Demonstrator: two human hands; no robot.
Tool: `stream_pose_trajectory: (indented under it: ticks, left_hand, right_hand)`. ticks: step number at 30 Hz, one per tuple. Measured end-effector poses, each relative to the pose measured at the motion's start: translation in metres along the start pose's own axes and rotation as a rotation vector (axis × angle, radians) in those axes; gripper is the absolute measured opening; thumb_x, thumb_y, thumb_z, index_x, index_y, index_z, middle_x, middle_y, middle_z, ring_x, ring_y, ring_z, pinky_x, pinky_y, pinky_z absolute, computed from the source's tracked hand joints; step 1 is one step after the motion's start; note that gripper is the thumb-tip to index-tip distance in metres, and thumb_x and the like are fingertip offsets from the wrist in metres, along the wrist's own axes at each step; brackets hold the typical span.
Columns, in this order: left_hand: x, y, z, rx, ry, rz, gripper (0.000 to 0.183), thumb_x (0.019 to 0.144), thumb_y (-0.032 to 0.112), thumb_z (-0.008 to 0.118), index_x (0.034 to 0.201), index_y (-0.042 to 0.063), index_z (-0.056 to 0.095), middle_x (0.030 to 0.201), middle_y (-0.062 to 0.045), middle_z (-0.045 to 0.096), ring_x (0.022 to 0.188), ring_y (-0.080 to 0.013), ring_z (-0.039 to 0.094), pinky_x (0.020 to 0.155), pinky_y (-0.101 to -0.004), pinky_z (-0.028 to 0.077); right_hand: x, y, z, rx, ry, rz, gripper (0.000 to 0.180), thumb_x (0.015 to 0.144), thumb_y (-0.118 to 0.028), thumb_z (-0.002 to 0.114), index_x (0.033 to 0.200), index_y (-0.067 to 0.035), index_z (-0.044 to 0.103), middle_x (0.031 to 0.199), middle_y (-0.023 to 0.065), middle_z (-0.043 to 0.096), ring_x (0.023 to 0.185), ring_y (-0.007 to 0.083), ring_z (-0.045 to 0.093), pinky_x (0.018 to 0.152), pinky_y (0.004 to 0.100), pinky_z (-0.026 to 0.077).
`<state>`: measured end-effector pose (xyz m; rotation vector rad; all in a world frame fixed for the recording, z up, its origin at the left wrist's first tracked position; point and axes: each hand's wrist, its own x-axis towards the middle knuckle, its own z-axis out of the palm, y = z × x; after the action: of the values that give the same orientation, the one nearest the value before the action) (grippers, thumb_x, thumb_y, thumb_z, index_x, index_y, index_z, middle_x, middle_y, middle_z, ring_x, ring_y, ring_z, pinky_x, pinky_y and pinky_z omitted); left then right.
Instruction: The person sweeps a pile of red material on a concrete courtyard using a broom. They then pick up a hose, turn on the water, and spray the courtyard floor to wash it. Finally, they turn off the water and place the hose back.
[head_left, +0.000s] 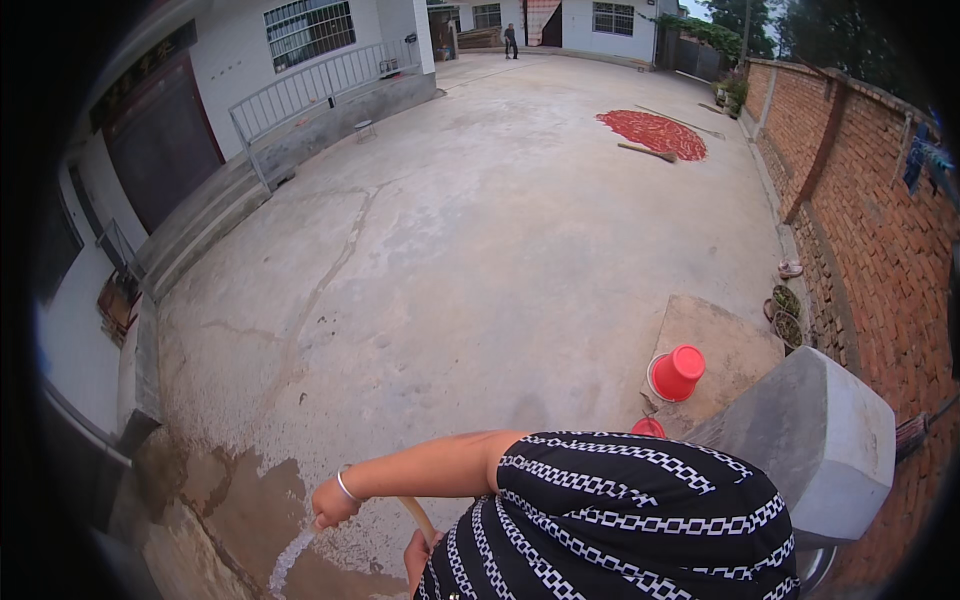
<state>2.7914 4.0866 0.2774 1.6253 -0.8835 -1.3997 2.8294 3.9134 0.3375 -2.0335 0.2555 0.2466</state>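
My right hand (337, 501), with a silvery bracelet on its wrist, reaches to the lower left with its fingers closed around the end of a hose. The hose's mouth is mostly hidden by the fingers. A stream of water (289, 559) pours from it onto wet concrete (262, 502). The pale yellowish hose (417, 517) passes below my right forearm. My left hand (417, 556), partly covered by the black and white patterned top, grips the hose close to my body at the bottom edge.
An upturned red bucket (679, 373) and another red container (649, 427) stand near a concrete block (810, 442). Farther off, a broom (649, 152) lies by spread red produce (652, 133). A brick wall (862, 195) runs right; steps (210, 217) rise left. A person (511, 41) stands far away.
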Motion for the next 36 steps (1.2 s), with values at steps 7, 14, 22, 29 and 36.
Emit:
stream_pose_trajectory:
  ticks: [7,14,22,29,36]
  left_hand:
    - [0.006,-0.015,-0.007,-0.129,-0.016,-0.041,0.024,0.091,0.022,0.039,0.093,0.003,0.052,0.078,-0.006,0.057,0.071,-0.0147,0.053,0.069,-0.0286,0.042]
    - [0.013,-0.024,-0.009,0.158,0.089,0.156,0.015,0.087,0.016,0.055,0.083,0.002,0.053,0.069,-0.001,0.054,0.064,-0.0086,0.047,0.06,-0.0234,0.04]
    - [-0.039,-0.022,-0.028,0.173,0.156,0.033,0.024,0.085,0.025,0.056,0.084,0.001,0.054,0.062,-0.008,0.054,0.06,-0.0133,0.05,0.057,-0.028,0.041]
    - [-0.065,-0.068,-0.013,0.227,0.295,0.267,0.031,0.084,0.033,0.054,0.097,0.004,0.05,0.072,-0.015,0.057,0.066,-0.0277,0.055,0.061,-0.0364,0.043]
    - [-0.09,-0.092,-0.008,0.113,0.57,0.163,0.028,0.087,0.03,0.051,0.095,0.003,0.052,0.069,-0.011,0.054,0.063,-0.019,0.051,0.059,-0.0322,0.042]
  right_hand:
    - [-0.005,-0.003,-0.003,-0.026,-0.008,0.005,0.041,0.088,-0.038,0.045,0.083,-0.002,0.063,0.07,0.0079,0.059,0.059,0.0198,0.056,0.054,0.0346,0.046]
    - [0.011,0.009,-0.012,-0.012,0.027,0.013,0.041,0.088,-0.038,0.044,0.082,-0.003,0.064,0.071,0.0082,0.06,0.06,0.0198,0.057,0.055,0.0343,0.046]
    - [0.042,-0.009,0.02,0.033,0.049,-0.047,0.039,0.088,-0.036,0.044,0.078,-0.003,0.061,0.059,0.0063,0.053,0.051,0.0176,0.051,0.052,0.0337,0.043]
    - [0.009,0.042,0.019,0.679,0.27,0.176,0.034,0.092,-0.036,0.038,0.089,-0.005,0.051,0.054,-0.0018,0.041,0.04,0.0087,0.037,0.038,0.0223,0.031]
    - [0.052,0.058,0.055,1.066,0.131,0.187,0.03,0.093,-0.032,0.036,0.093,-0.006,0.051,0.06,0.0012,0.046,0.049,0.013,0.043,0.046,0.027,0.037]
